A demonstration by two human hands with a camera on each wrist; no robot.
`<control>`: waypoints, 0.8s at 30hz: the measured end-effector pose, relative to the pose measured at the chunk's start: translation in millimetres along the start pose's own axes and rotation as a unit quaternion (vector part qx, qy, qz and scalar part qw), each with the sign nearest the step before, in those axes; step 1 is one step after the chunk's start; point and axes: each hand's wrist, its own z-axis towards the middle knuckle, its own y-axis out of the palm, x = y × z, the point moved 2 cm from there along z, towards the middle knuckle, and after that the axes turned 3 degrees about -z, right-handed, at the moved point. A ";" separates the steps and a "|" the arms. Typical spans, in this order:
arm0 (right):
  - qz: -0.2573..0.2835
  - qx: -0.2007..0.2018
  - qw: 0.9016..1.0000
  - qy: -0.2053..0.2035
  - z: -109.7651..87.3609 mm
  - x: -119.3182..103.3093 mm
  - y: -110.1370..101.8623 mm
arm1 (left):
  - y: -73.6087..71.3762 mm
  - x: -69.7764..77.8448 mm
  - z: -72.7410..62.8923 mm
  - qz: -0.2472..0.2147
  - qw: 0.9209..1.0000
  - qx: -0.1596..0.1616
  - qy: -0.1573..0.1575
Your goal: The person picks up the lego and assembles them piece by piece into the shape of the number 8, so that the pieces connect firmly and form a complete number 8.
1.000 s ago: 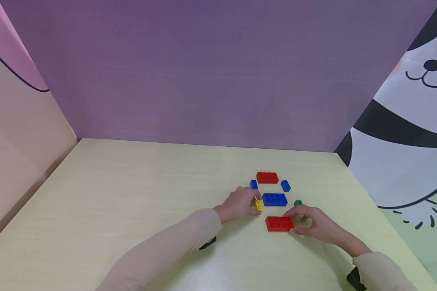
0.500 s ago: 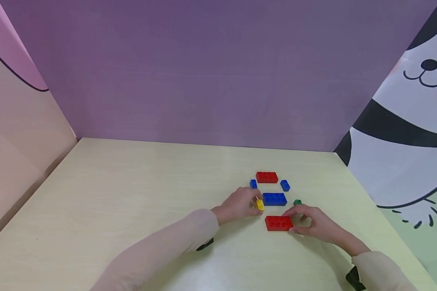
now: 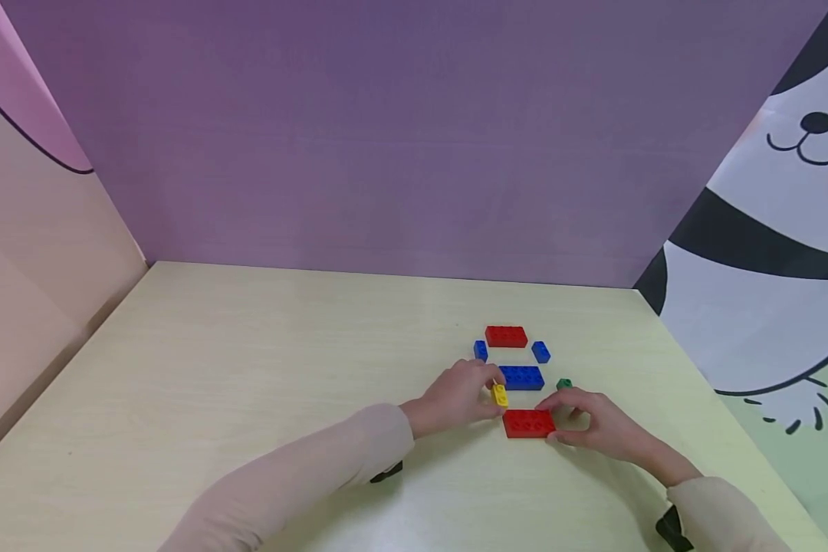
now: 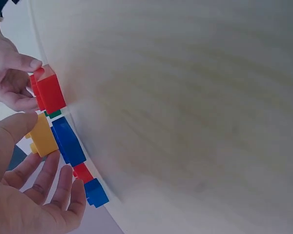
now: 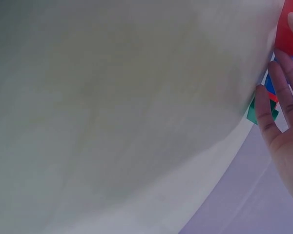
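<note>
My left hand (image 3: 458, 397) pinches a small yellow building brick (image 3: 500, 395) between thumb and fingers; the left wrist view shows the thumb on one end of the yellow brick (image 4: 43, 136). Just behind the near red brick's left end, it stands in front of the long blue brick (image 3: 522, 377). My right hand (image 3: 596, 425) holds the near red brick (image 3: 527, 424) by its right end, thumb on the near side and a finger on the far side. A small green brick (image 3: 564, 383) lies beyond the right hand, partly hidden by it.
Farther back on the pale table (image 3: 283, 345) lie another red brick (image 3: 506, 336), a small blue brick (image 3: 481, 350) to its left and a second small blue brick (image 3: 541, 353) to its right. A purple wall panel (image 3: 386, 153) rises behind the table.
My left hand has carried the yellow brick rightward and slightly nearer, from left of the long blue brick to just behind the near red brick. The right hand and its red brick have stayed put.
</note>
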 end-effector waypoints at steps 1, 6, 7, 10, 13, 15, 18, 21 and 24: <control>0.000 0.000 1.000 0.000 0.1 0.0 0.0 | -0.8 0.7 -0.6 0.001 1.000 0.000 0.002; 0.001 0.002 1.000 -0.005 0.6 -0.5 -0.1 | -3.0 3.2 -2.2 0.004 1.000 0.004 0.017; 0.000 0.003 1.000 -0.007 0.6 -0.6 0.0 | -3.0 3.5 -2.4 0.005 1.000 0.005 0.020; 0.001 0.006 1.000 -0.013 0.6 -0.8 0.4 | -3.3 5.4 -3.1 0.005 1.000 0.007 0.024; 0.001 0.007 1.000 -0.017 0.6 -0.8 1.0 | -3.5 8.1 -4.3 0.005 1.000 0.006 0.022; 0.002 0.007 1.000 -0.019 0.7 -1.1 1.2 | -4.0 10.2 -5.0 0.005 1.000 0.005 0.022; 0.003 0.008 1.000 -0.020 0.9 -1.6 1.4 | -3.9 12.9 -6.2 0.006 1.000 0.003 0.023; 0.004 0.008 1.000 -0.019 1.1 -2.2 1.6 | -3.8 15.0 -7.7 0.002 1.000 0.002 0.028; 0.001 0.008 1.000 -0.019 1.3 -2.3 2.0 | -3.0 16.1 -8.7 0.001 0.999 0.002 0.034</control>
